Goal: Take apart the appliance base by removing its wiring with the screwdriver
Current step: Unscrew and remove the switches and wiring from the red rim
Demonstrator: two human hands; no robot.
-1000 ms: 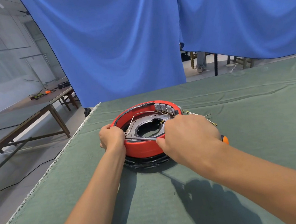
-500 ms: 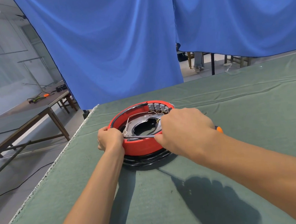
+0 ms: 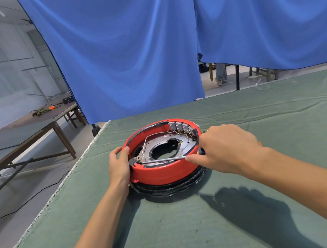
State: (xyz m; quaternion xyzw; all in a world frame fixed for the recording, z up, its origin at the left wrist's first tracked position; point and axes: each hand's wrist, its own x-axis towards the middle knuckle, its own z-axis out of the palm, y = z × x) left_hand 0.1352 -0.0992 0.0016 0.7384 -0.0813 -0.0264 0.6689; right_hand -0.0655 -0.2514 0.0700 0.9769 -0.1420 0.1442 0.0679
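Looking down from the head camera, the red appliance base [image 3: 162,154] sits open side up on the green-covered table [image 3: 189,231], near its left edge, with a black ring beneath its red wall; inside it lies a grey metal plate [image 3: 161,144] with a large dark hole in the middle, and a row of grey terminal blocks [image 3: 182,127] lines the far rim, thin wiring [image 3: 182,140] running from them across the plate; the left hand [image 3: 119,164] grips the base's left wall, thumb curled over the rim and fingers wrapped round the outside; the right hand [image 3: 226,147] is curled round the screwdriver [image 3: 163,160], whose orange handle pokes out behind the wrist (most of the handle is hidden in the fist); the index finger lies along the steel shaft, which runs nearly level across the near side of the base, its tip at a small metal bracket just beside the left thumb; blue curtains [image 3: 132,53] hang behind the table; a wooden bench [image 3: 29,128] stands off to the left.
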